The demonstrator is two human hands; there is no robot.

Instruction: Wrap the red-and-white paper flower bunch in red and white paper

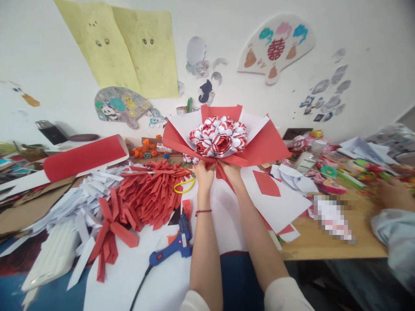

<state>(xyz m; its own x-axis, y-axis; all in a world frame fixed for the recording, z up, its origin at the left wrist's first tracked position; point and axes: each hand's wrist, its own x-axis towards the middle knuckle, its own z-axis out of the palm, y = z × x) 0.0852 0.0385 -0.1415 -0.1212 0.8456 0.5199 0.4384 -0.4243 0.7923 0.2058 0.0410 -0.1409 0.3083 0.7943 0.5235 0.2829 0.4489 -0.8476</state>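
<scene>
Paper bouquet, red and white (221,137), centre of frame: left hand (204,173) and right hand (231,172) are holding it up, fingers closing around the gathered base from either side, any repositioning seemingly calling for even, gentle pressure.

The white fan-shaped cutout (293,36) on the wall (220,21) bears the red character "囍"; other print is illegible.

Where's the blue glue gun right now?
In the head view, the blue glue gun lies on white paper, just left of the left forearm and below the heap of folded red strips.
</scene>
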